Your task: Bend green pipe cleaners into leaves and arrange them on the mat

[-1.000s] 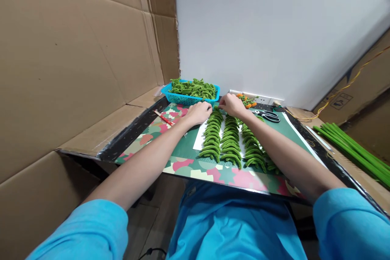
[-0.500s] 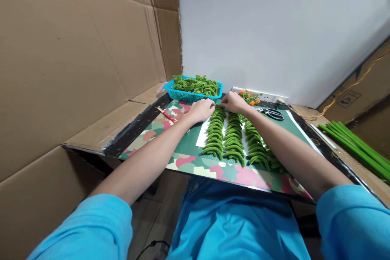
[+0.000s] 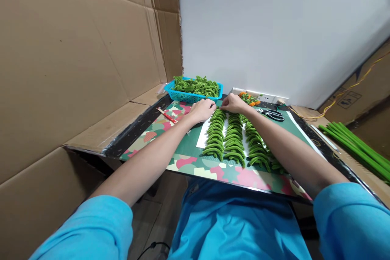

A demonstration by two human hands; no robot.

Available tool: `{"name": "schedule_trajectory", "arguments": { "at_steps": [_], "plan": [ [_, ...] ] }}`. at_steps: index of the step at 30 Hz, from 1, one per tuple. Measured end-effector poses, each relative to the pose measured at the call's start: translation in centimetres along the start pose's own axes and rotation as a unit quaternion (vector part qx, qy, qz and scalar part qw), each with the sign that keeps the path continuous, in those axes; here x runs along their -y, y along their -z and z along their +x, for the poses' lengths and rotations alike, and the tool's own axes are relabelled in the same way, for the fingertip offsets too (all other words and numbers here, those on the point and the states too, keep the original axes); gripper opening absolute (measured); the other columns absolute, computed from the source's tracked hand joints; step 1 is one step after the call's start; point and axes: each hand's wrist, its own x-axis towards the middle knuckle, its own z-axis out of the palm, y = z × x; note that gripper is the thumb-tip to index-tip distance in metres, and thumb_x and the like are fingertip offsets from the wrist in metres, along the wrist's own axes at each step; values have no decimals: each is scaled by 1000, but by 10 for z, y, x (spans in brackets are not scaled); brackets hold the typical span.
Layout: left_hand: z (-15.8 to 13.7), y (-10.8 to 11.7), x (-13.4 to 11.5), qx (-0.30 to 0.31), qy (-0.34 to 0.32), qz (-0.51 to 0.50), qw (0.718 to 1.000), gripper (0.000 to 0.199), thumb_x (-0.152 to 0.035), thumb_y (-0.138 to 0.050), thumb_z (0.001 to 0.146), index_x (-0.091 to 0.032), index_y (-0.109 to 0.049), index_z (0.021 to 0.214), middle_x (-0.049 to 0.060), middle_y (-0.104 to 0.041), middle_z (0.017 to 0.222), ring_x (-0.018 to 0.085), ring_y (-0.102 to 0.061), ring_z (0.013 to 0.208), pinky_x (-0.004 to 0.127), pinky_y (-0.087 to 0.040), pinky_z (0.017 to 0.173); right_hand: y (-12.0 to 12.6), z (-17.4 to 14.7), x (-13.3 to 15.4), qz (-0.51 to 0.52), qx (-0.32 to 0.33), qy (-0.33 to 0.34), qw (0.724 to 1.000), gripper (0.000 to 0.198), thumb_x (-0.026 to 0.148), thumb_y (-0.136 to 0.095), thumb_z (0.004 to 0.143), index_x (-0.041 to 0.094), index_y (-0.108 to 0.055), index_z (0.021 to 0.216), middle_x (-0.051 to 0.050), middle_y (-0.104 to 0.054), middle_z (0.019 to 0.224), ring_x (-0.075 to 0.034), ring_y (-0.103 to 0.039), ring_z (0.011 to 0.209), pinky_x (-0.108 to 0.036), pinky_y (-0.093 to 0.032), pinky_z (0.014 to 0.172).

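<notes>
Curved, fuzzy green chenille-stem pieces [image 3: 215, 133] lie in several rows running away from me, on white paper [image 3: 201, 139]. At the far end of the leftmost row, my left hand [image 3: 203, 109] is closed, its fingertips at one end of a green piece. Close on its right, my right hand [image 3: 233, 103] pinches the other end, with thumb and index finger pressed together. Only a small gap parts the two hands, and the piece is mostly hidden by the fingers. Just behind them stands a blue plastic basket [image 3: 183, 96] heaped with similar green pieces [image 3: 198, 85].
Black-handled scissors [image 3: 273, 115] and orange-and-green fuzzy pieces [image 3: 250, 98] lie right of my hands, near a white power strip [image 3: 267, 97]. A red-and-wood stick [image 3: 167, 115] lies at left. Long green stems [image 3: 356, 148] rest at far right. Cardboard [image 3: 91, 40] walls the left side.
Both hands stay at the far end of the leftmost row, with only slight finger movement. The right hand has dipped a little; the view has shifted slightly.
</notes>
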Motion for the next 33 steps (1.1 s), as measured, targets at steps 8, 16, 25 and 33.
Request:
{"name": "schedule_trajectory", "arguments": {
  "at_steps": [8, 16, 25, 33],
  "plan": [
    [0, -1, 2, -6, 10, -5, 1000, 36, -35, -47, 104, -29, -81, 113, 10, -82, 117, 32, -74, 111, 40, -53, 96, 5, 5, 0, -23, 49, 36, 998, 8, 17, -80, 86, 18, -87, 91, -6, -84, 90, -19, -74, 86, -24, -54, 80],
    [0, -4, 3, 11, -36, -21, 999, 39, -41, -45, 105, -35, -81, 119, 4, -81, 126, 30, -72, 119, 37, -53, 98, 9, 10, 1, -52, 87, 24, 995, 8, 19, -80, 85, 18, -85, 91, -6, -83, 92, -21, -75, 86, -24, -55, 76],
    [3, -6, 8, 18, -58, -17, 998, 48, -26, -38, 104, -31, -75, 133, 4, -70, 144, 25, -66, 129, 34, -51, 106, -1, 13, 4, -69, 65, 10, 995, 9, 24, -75, 90, 20, -81, 95, -9, -81, 92, -27, -76, 90, -30, -56, 78],
    [4, -1, 8, 33, -39, -1, 999, 45, -28, -39, 102, -31, -81, 120, 4, -75, 140, 30, -65, 133, 39, -50, 108, 3, 5, 6, -79, -8, 33, 996, 11, 30, -76, 94, 20, -76, 98, -9, -79, 103, -24, -70, 97, -27, -48, 75]
  ]
}}
